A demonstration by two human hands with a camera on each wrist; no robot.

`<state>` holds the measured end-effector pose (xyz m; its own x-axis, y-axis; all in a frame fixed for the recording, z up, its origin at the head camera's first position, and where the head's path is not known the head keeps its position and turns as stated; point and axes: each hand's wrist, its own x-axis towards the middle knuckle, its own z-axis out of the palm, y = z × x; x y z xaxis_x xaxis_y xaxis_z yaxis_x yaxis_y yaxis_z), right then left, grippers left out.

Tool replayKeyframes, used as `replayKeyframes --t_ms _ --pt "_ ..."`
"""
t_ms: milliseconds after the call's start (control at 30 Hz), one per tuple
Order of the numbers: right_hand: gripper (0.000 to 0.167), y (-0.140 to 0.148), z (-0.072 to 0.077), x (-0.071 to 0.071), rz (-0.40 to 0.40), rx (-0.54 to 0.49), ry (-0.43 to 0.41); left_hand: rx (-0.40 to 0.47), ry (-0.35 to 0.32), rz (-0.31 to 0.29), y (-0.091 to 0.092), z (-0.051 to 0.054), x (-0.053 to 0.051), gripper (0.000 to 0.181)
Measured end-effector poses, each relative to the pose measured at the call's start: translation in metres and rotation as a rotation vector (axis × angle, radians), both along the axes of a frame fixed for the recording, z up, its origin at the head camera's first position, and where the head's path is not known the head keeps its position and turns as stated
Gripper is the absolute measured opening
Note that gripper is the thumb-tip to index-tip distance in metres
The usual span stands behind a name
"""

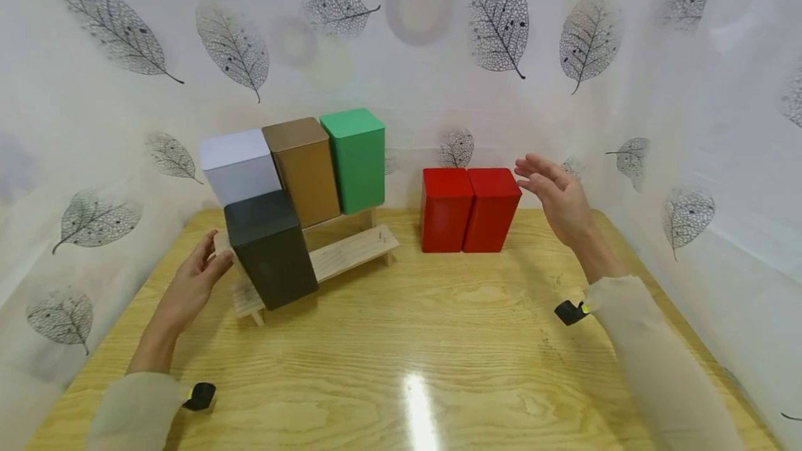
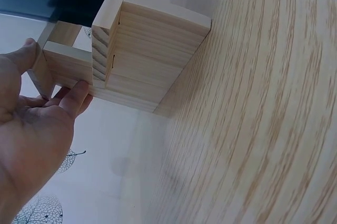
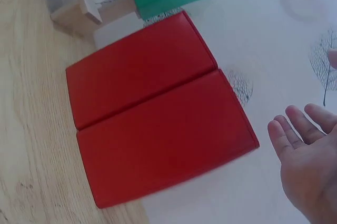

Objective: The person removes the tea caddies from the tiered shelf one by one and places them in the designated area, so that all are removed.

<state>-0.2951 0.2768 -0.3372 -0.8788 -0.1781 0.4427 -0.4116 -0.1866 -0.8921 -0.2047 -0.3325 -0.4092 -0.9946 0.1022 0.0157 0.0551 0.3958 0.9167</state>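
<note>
A two-step wooden stand (image 1: 354,252) bears a black box (image 1: 269,249) on its lower step. White (image 1: 241,165), brown (image 1: 307,172) and green (image 1: 358,162) boxes stand on the upper step. At the stand's left end, my left hand (image 1: 197,277) holds the upper step, thumb on one side and fingers curled at the other, as the left wrist view shows (image 2: 37,134). Two red boxes, one left (image 1: 446,214) and one right (image 1: 491,214), stand side by side on the table. Just right of them, apart from both, my right hand (image 1: 560,204) is raised with fingers extended, holding nothing.
The wood-grained table (image 1: 376,353) reaches towards me in front of the stand and boxes. White sheeting (image 1: 420,96) with a leaf print rises behind the table and at both sides. A small black device hangs at each sleeve.
</note>
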Motion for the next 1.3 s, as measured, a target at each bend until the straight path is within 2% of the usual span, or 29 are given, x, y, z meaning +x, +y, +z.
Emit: replayKeyframes --t_ms 167,367,467,967,1300 --pt "0.049 -0.012 0.002 0.009 0.017 0.085 -0.008 0.002 0.002 0.0 0.001 0.001 0.0 0.079" --pt "0.053 -0.031 0.001 0.016 -0.006 0.274 -0.006 0.001 0.007 0.0 0.0 0.001 -0.001 0.079" --pt "0.053 -0.043 -0.001 0.02 0.016 0.321 -0.014 0.002 0.009 -0.001 0.0 0.0 -0.001 0.079" --pt "0.055 -0.105 -0.017 0.033 0.199 0.304 -0.043 -0.002 0.002 -0.004 0.0 0.0 0.0 0.08" --pt "0.056 -0.152 -0.018 0.041 0.29 0.354 -0.046 0.007 0.013 -0.002 0.0 -0.001 0.0 0.078"
